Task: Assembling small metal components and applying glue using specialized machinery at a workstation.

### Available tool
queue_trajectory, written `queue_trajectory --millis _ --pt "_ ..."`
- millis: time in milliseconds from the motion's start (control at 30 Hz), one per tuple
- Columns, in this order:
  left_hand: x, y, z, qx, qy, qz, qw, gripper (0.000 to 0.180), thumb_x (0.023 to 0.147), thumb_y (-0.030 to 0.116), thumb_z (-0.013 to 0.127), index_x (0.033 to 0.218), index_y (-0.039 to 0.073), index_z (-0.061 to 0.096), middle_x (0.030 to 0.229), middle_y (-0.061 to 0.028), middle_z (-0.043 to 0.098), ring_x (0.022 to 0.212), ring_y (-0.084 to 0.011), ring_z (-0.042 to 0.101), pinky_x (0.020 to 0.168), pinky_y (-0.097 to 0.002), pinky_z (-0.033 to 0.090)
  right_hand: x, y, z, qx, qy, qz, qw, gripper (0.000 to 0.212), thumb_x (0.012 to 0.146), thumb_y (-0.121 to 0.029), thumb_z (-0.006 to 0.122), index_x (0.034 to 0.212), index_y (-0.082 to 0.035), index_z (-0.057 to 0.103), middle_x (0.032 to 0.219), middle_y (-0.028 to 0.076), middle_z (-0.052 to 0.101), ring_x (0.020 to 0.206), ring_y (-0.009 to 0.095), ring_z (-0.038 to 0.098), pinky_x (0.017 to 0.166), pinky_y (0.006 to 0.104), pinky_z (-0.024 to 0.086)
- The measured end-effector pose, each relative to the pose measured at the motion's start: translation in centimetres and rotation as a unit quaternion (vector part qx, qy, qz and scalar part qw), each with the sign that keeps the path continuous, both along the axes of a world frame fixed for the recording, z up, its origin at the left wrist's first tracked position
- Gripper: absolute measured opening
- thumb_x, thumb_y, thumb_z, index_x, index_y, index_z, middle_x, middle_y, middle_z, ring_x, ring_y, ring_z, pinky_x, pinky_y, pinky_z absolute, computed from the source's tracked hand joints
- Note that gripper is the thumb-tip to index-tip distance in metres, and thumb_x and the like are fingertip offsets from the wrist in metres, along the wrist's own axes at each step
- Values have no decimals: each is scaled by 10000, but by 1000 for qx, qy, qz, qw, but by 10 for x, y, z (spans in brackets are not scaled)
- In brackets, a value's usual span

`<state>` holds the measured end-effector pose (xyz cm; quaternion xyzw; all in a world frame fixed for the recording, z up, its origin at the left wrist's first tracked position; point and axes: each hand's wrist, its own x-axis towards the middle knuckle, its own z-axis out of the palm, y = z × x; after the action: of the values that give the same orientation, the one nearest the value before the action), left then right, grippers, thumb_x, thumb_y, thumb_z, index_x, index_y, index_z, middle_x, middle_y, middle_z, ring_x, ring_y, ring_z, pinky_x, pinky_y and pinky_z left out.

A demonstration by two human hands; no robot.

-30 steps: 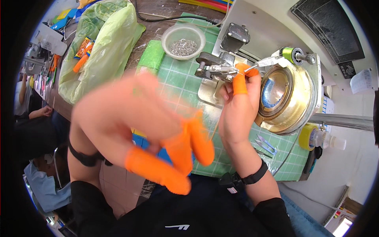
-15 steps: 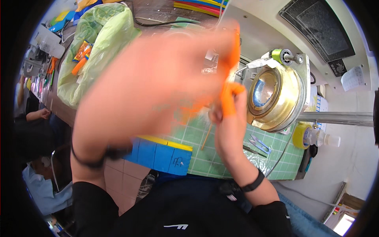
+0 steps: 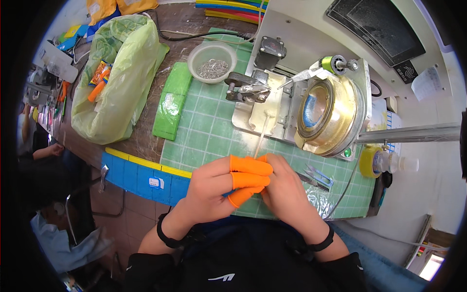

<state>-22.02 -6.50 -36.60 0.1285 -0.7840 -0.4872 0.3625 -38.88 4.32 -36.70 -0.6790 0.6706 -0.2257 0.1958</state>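
My left hand (image 3: 219,187) and my right hand (image 3: 287,190) meet over the near edge of the green gridded mat (image 3: 204,121). Orange finger cots (image 3: 250,165) cover several left fingers, which are closed against my right hand. A thin pale stick with a whitish tip, like a cotton swab (image 3: 261,138), rises from between the hands toward the metal machine base. My right fingers are closed round its lower end, though the exact grip is hidden. What my left fingers pinch cannot be made out. Beyond stands the machine's clamp (image 3: 250,88), beside a round brass-coloured housing (image 3: 333,117).
A bowl of small metal pieces (image 3: 212,62) and a green packet (image 3: 172,102) lie at far left of the mat, near a bag-lined bin (image 3: 112,82). Blue-handled thread snips (image 3: 319,176) and a yellow bottle (image 3: 370,161) are on the right. A blue strip (image 3: 141,177) edges the table.
My left hand came down from above the machine, where it was blurred, to meet my right hand. The right hand moved nearer to me. The bowl, green packet and clamp are now uncovered.
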Motion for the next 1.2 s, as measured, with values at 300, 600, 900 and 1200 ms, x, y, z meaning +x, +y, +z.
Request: queue_trajectory --millis 300,600,900,1200 --pt "14 -4 -10 89 -33 55 994 238 806 -28 778 1038 23 776 1093 -144 748 929 -250 728 786 -316 593 10 -25 15 -95 11 -103 990 370 934 -38 631 1292 22 562 1114 191 547 928 391 634 772 454 552" --pt "11 -6 -11 37 -33 71 996 215 800 -24 774 1012 7 761 1077 -145 749 931 -269 731 785 -319 592 9 -23 4 -73 18 -122 990 554 957 -66 625 1461 54 429 1266 265 527 1037 455 620 859 466 551" --pt "9 -7 -13 -2 1 58 998 197 811 -13 782 1005 17 764 1075 -143 745 910 -253 729 761 -316 598 -9 57 22 -157 -1 -56 986 452 929 -92 637 1347 74 594 1175 246 627 926 340 603 795 378 512" --pt "9 -8 -18 -23 14 75 997 187 801 7 786 984 5 751 1069 -129 750 876 -268 740 712 -323 594 -8 32 27 -207 6 -37 978 411 948 -130 615 1306 71 630 1132 229 650 846 296 591 731 353 497"
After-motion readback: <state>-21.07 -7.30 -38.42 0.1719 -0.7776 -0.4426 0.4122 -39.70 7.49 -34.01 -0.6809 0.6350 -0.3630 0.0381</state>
